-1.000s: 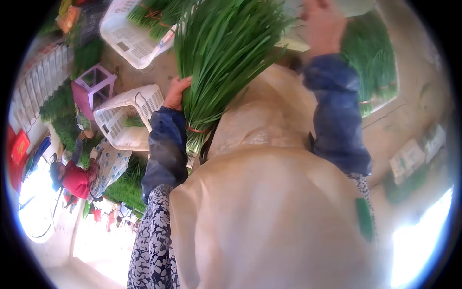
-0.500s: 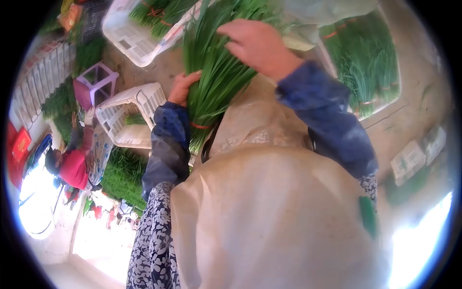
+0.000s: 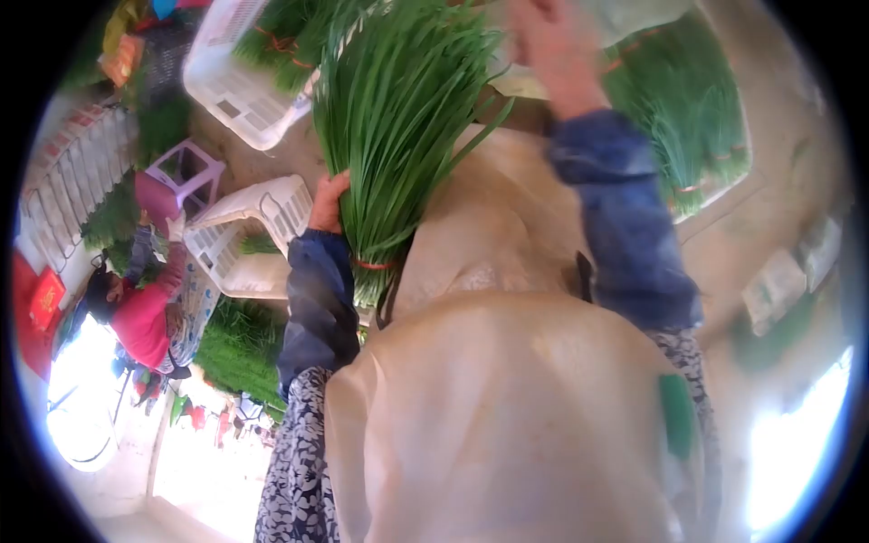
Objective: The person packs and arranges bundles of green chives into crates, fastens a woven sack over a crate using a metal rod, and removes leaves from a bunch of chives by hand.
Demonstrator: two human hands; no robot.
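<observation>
A large bunch of garlic chives [image 3: 389, 145] stands fanned out in front of my apron, with a red band [image 3: 375, 265] around its lower stems. My left hand [image 3: 328, 204] is closed around the left side of the bunch, thumb lying on the leaves; most of its fingers are hidden behind them. Up at the top edge of the view, right of the leaf tips, is my right hand [image 3: 557, 59]. It is apart from the bunch, and motion blurs its fingers, so I cannot tell whether it holds anything.
A white crate [image 3: 258, 131] with banded chives stands at the upper left. Another white crate [image 3: 244, 281] lies below it, near a purple stool [image 3: 181, 185]. Banded chives [image 3: 683, 118] fill a container at the right. A person in red [image 3: 145, 317] works at the left.
My right hand has moved off the leaves, up and to the right. The bunch, still in my left hand, has shifted slightly left and its leaves show more fully.
</observation>
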